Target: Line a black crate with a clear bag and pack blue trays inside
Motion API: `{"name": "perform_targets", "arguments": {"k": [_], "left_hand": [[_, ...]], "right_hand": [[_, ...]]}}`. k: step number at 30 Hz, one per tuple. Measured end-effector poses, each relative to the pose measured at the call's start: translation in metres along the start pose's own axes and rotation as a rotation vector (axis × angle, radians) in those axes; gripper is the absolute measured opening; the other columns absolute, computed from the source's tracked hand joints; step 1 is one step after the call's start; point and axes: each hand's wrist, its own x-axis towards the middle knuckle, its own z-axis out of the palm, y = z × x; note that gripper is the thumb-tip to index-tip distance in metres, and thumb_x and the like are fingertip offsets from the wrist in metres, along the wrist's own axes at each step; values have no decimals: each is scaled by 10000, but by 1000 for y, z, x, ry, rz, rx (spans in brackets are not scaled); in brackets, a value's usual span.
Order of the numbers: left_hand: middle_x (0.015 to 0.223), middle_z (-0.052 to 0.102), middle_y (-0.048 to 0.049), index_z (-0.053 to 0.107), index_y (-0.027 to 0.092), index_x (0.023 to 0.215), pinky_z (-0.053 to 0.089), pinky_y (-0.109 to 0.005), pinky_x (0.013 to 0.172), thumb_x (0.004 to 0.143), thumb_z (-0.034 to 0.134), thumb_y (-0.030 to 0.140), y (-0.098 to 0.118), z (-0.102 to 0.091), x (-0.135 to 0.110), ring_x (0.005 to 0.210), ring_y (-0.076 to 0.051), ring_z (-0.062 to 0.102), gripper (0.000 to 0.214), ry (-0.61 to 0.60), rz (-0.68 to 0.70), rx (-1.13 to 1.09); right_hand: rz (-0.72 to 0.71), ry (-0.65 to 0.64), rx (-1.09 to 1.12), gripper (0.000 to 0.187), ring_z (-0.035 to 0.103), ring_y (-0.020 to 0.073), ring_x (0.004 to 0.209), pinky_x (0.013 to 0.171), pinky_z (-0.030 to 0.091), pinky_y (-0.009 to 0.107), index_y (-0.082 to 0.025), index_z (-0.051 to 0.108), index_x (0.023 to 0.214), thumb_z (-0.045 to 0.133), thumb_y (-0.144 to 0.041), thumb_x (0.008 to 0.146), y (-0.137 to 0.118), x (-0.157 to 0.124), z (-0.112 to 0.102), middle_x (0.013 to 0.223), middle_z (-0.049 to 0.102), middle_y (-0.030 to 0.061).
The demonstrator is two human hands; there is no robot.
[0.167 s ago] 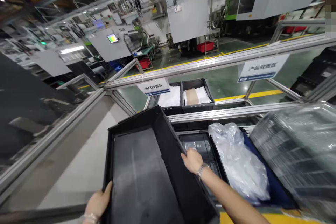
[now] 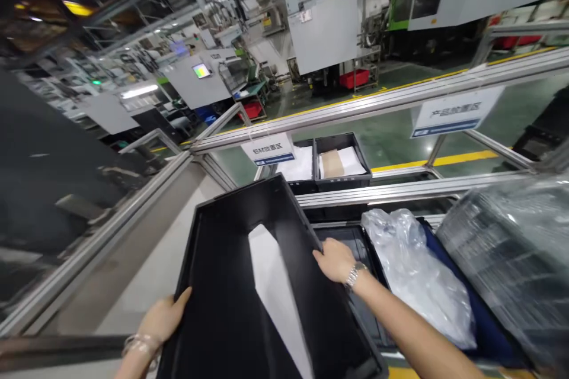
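A large black plastic crate (image 2: 222, 284) is tilted in front of me, its inside facing up. My left hand (image 2: 162, 320) is closed on its left rim, thumb over the edge and fingers hidden behind the wall. Further up on the opposite side, my right hand (image 2: 336, 259) grips the right rim, its fingers partly hidden too. Inside the crate shows a long white patch (image 2: 278, 290), narrow and pointed; I cannot tell whether it is a sheet or light coming through. Beneath and right of the crate lies another black container (image 2: 351, 237).
Clear plastic bags (image 2: 413, 272) lie over dark blue material (image 2: 484, 308) at the right, beside a stack wrapped in clear film (image 2: 520, 254). Metal rails (image 2: 355, 108) with hanging signs cross ahead. Beyond stand two black bins (image 2: 342, 179) holding white sheets.
The crate's tilt has changed, and the grey rectangle on its floor has given way to black with a white patch. Both hands keep their hold. The view has shifted slightly left.
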Motion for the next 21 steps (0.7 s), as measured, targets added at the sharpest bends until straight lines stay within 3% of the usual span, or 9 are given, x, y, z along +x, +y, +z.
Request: {"name": "perform_targets", "arguments": {"k": [5, 9, 11, 15, 18, 21], "left_hand": [[962, 707, -221, 678, 85, 879, 496, -351, 821, 907, 239, 508, -23, -2, 7, 984, -310, 663, 611, -58, 54, -26], [951, 701, -237, 674, 75, 885, 489, -351, 809, 898, 304, 503, -32, -3, 6, 981, -324, 661, 566, -30, 24, -73], [976, 697, -227, 655, 77, 977, 480, -369, 829, 881, 362, 517, -37, -9, 7, 1004, -334, 649, 538, 7, 22, -103], [1080, 677, -187, 519, 93, 1233, 474, -352, 860, 841, 475, 537, -48, -16, 15, 1045, -299, 630, 594, 58, 48, -184], [1135, 660, -163, 457, 78, 1271, 485, -280, 848, 838, 534, 458, -52, -4, 22, 1024, -232, 641, 581, 31, 76, -273], [1183, 639, -142, 447, 83, 1251, 474, -230, 868, 862, 511, 285, -55, 13, 26, 1057, -185, 626, 443, 8, 104, -343]], "right_hand": [[-90, -32, -112, 399, 643, 302, 935, 759, 455, 364, -107, 677, 898, 372, -364, 914, -15, -5, 0, 997, 662, 186], [-134, -105, -197, 465, 655, 300, 886, 698, 451, 360, -139, 677, 877, 351, -468, 914, -31, 12, 1, 946, 676, 165], [-154, -132, -262, 515, 655, 314, 875, 678, 447, 368, -146, 681, 862, 352, -541, 899, -45, 25, -3, 912, 681, 153], [-194, -24, -429, 488, 641, 330, 909, 690, 444, 388, -134, 681, 898, 390, -526, 895, -77, 44, -7, 991, 660, 159], [-151, -7, -499, 450, 624, 330, 927, 720, 449, 401, -117, 664, 955, 431, -497, 895, -97, 42, -8, 987, 647, 170], [-285, 265, -599, 461, 525, 369, 1090, 852, 423, 459, -75, 543, 1190, 533, -400, 863, -124, 30, 0, 1199, 540, 228]]}}
